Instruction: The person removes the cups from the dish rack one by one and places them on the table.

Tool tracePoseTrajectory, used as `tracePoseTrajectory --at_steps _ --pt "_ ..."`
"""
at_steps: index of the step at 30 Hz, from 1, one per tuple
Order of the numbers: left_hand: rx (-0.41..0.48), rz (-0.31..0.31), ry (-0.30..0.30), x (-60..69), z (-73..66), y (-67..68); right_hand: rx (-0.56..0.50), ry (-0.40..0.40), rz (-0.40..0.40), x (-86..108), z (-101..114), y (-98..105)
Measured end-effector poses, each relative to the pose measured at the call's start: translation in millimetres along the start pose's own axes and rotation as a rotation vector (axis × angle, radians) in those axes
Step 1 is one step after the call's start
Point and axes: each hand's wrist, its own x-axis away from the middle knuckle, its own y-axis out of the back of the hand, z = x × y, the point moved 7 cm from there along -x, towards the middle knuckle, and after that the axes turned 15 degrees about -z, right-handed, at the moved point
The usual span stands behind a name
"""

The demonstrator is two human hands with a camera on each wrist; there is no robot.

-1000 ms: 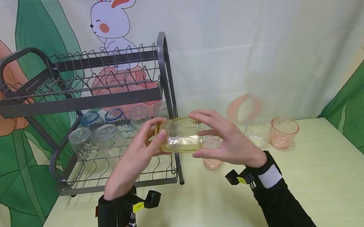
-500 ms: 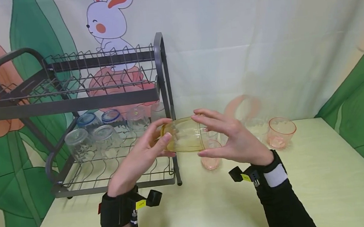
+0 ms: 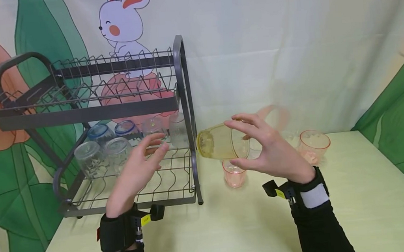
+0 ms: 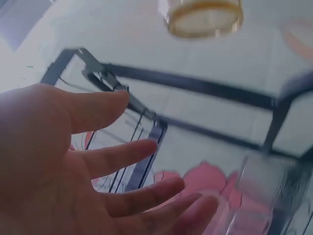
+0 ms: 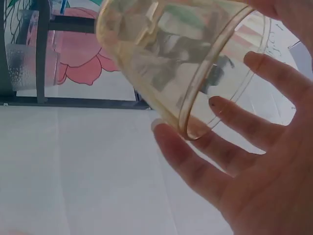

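Note:
A yellow-tinted glass [image 3: 219, 142] lies sideways in the air, its base to the left and its rim toward the right hand [image 3: 269, 150]. That hand grips it around the rim end, fingers above and thumb below; the right wrist view shows the glass [image 5: 161, 58] within the curved fingers [image 5: 244, 122]. Apart from it, in front of the rack's lower tier, the left hand [image 3: 138, 170] is empty with fingers spread. The left wrist view shows the same loose hand [image 4: 112, 161] and, above it, the glass's base ring [image 4: 205, 19].
The dark two-tier rack [image 3: 90, 113] stands at left; several upturned glasses, such as a clear one [image 3: 90, 160] and a blue-based one [image 3: 127, 132], fill its lower tier. On the table are a small pink-rimmed glass [image 3: 235, 176], a larger one [image 3: 314, 147] and clear glasses behind the right hand.
The left hand has let go of the yellow glass and moved left. The right hand has carried the glass a little to the right, tilting it slightly.

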Motion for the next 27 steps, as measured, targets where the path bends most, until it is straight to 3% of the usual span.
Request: tracePoseTrajectory --at_steps 4,11,15,18,23,24,25,27 --pt "-0.139 -0.080 0.004 -3.1 12.4 17.8 0.051 -0.055 0.022 3.3 -7.5 4.0" --pt "-0.341 -0.210 0.003 -6.2 31.5 38.3 0.230 -0.253 0.144 18.1 -23.5 13.7" --pt "-0.361 -0.227 0.004 -10.7 43.0 46.7 0.281 -0.377 0.224 25.1 -31.6 19.3" --pt "-0.350 -0.249 -0.002 -29.0 78.6 51.7 0.317 -0.442 0.260 28.1 -37.1 23.2" --pt "-0.461 -0.358 -0.040 -80.8 182.8 58.0 0.388 -0.506 0.315 32.4 -45.2 25.2" --pt "-0.472 -0.335 -0.032 -85.0 189.5 59.1 0.398 -0.513 0.329 33.3 -46.8 24.9" --pt "-0.490 -0.350 -0.035 -90.3 200.2 59.9 0.405 -0.520 0.341 34.2 -48.2 24.4" --pt "-0.500 -0.336 -0.050 -89.0 196.6 61.7 0.410 -0.528 0.357 35.4 -51.4 23.0"
